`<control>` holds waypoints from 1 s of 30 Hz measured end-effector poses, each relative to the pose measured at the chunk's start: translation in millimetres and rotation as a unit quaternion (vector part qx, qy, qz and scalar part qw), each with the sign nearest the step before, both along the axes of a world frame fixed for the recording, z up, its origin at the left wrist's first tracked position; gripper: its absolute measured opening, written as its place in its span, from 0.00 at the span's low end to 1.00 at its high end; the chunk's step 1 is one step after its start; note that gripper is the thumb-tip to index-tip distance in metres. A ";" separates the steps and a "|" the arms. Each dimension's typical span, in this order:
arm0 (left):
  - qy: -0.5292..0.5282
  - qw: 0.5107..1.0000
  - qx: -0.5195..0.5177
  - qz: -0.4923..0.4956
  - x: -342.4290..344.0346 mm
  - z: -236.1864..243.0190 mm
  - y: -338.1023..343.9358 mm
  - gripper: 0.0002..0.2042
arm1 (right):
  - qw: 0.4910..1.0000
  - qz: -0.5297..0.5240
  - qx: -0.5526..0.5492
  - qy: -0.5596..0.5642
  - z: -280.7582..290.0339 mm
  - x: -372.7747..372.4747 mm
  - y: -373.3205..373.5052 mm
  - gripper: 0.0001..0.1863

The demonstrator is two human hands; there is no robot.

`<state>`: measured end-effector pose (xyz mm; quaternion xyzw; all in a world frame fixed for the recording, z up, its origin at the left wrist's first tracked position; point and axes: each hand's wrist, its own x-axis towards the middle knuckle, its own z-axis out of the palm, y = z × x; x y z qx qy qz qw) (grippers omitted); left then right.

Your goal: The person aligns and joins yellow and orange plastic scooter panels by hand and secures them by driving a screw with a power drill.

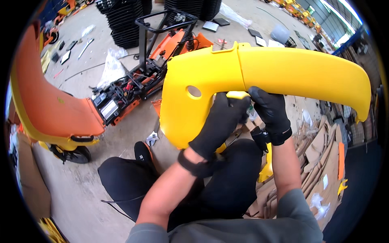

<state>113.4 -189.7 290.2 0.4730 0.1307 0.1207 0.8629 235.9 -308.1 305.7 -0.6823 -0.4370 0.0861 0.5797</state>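
Filling the bottom middle of the frame, a grey shirt [227, 231] and dark trousers [125, 178] are being worn. Black gloves are being worn too, fyi. The left hand [222, 121] is being held at the inner bend of a big yellow panel [300, 69], its fingers being curled inward; it can't be told if anything's being pinched. The right hand [272, 109] is being pressed to the panel's lower edge, just beside the left one, its thumb being laid over that edge and the other fingers being folded partly out of sight, so no clear call can be made on the grip. The panel itself is being stretched from the center to the right side, with a roundish hole being shown in its left part. Past that, crumpled cardboard [316, 146] is being seen piled at lower right. Over on the left, an orange scooter body [65, 111] is being shown next to a black metal frame [142, 46]. Beyond those, stacked black crates [125, 24] are being seen at top middle, and way off at upper right, yellow vehicles [302, 18] are being seen lined up.
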 end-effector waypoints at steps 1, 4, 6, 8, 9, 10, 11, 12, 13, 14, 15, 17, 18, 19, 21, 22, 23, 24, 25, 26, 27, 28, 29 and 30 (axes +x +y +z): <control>-0.005 1.000 -0.009 0.004 -9.4 5.4 3.5 0.20 | 0.998 0.007 0.025 0.054 -1.1 1.5 -1.9 0.10; -0.007 0.910 0.414 0.031 -58.1 35.7 26.7 0.22 | 0.981 0.007 0.081 0.177 -1.5 2.5 -0.3 0.11; -0.080 0.719 0.649 0.233 -76.5 55.6 56.1 0.24 | 0.984 0.039 0.035 0.169 -8.1 4.2 1.5 0.13; -0.109 0.614 0.741 0.247 -70.6 70.7 91.8 0.28 | 0.998 0.040 -0.047 -0.021 -6.1 6.0 9.1 0.15; -0.117 0.634 0.737 0.204 -69.0 68.8 98.9 0.30 | 0.981 0.021 -0.095 -0.169 -7.7 8.6 10.1 0.16; -0.097 0.703 0.684 0.166 -72.0 64.6 94.8 0.31 | 0.995 0.078 -0.049 -0.026 -0.4 -3.3 17.3 0.17; -0.034 0.806 0.586 0.080 -68.8 68.6 93.4 0.33 | 0.984 0.133 -0.004 0.119 3.3 -10.1 22.8 0.18; -0.032 0.793 0.599 0.109 -67.3 63.7 95.0 0.29 | 0.988 0.121 -0.038 0.093 -1.6 -5.5 25.0 0.22; -0.030 0.782 0.607 0.137 -67.2 57.5 95.6 0.26 | 0.987 0.124 -0.040 0.095 -5.2 -5.9 27.6 0.22; -0.028 0.783 0.606 0.138 -67.1 52.8 97.0 0.26 | 0.966 0.150 -0.015 0.208 -8.3 -6.5 29.8 0.24; -0.026 0.784 0.604 0.140 -66.6 48.9 98.4 0.25 | 0.932 0.171 0.009 0.319 -10.5 -7.0 32.2 0.26; -0.025 0.791 0.594 0.141 -65.2 42.8 96.2 0.24 | 0.925 0.198 0.007 0.324 -11.9 -6.0 35.7 0.27; -0.014 0.797 0.586 0.144 -65.7 40.4 93.9 0.24 | 0.921 0.196 0.003 0.338 -15.0 -5.6 36.2 0.26; -0.005 0.802 0.578 0.148 -65.4 38.1 93.8 0.23 | 0.916 0.195 0.001 0.350 -17.1 -4.8 37.9 0.25; -0.001 0.806 0.571 0.157 -62.6 29.1 96.8 0.24 | 0.918 0.180 -0.013 0.354 -18.0 -5.5 43.2 0.25; 0.003 0.809 0.564 0.164 -61.1 26.4 97.0 0.25 | 0.916 0.189 -0.001 0.354 -18.3 -6.1 45.6 0.25; 0.002 0.813 0.559 0.163 -59.8 24.6 97.9 0.25 | 0.914 0.198 0.011 0.353 -18.4 -6.5 48.4 0.25; -0.018 0.776 0.595 0.210 -58.2 23.7 99.2 0.26 | 0.915 0.201 0.029 0.348 -16.4 -6.5 51.6 0.24; -0.034 0.736 0.625 0.256 -56.6 21.5 100.7 0.27 | 0.915 0.205 0.044 0.345 -13.6 -7.1 56.6 0.24; -0.049 0.729 0.616 0.295 -50.4 20.1 102.0 0.29 | 0.906 0.208 0.108 0.352 -8.7 -13.0 65.3 0.23; -0.084 0.699 0.613 0.360 -42.9 17.3 104.6 0.29 | 0.908 0.230 0.136 0.324 -4.9 -10.5 70.8 0.23; -0.035 0.711 0.624 0.322 -47.1 22.6 112.5 0.29 | 0.899 0.226 0.152 0.343 -4.9 -12.9 83.7 0.22; 0.000 0.728 0.624 0.283 -47.9 34.4 117.6 0.29 | 0.898 0.211 0.164 0.349 5.1 -15.0 89.8 0.22; 0.011 0.764 0.595 0.250 -45.3 38.2 126.0 0.27 | 0.913 0.188 0.161 0.325 14.0 -17.2 96.9 0.22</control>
